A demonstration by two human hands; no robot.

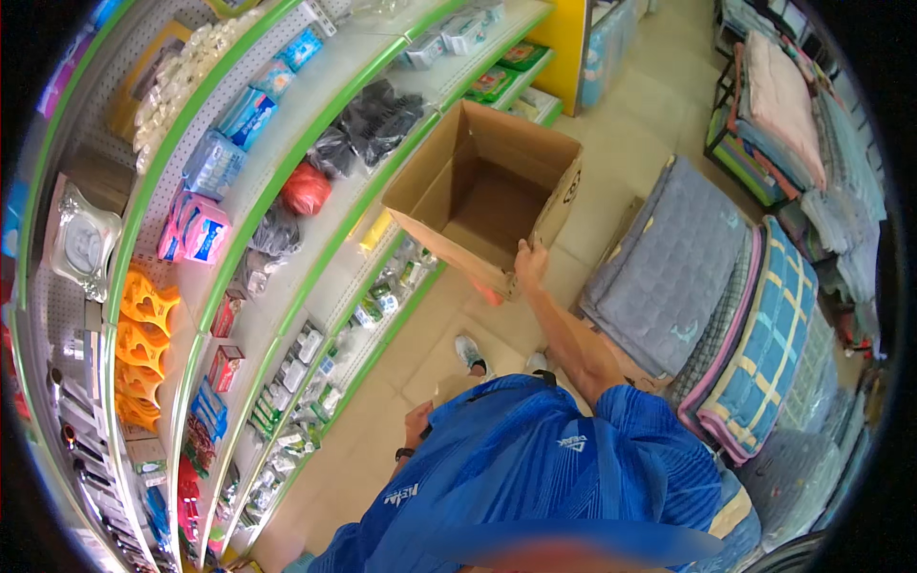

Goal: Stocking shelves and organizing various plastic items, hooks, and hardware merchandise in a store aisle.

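Observation:
An open, empty cardboard box (501,193) is tilted in front of me, its mouth facing up towards me. My right hand (531,263) grips the box's near right corner, fingers over the edge. Low beside my waist is my left hand (418,424), with a dark band at the wrist. Its fingers look curled; whether anything is in them cannot be made out. A bit of red shows under the box's near corner.
Green-edged shelves (286,315) on the left carry packs, black bags, a red bag (306,188) and orange plastic items (143,344). Folded grey quilts (673,265) and a blue checked quilt (766,344) stack up at right. Tiled floor (444,308) lies between.

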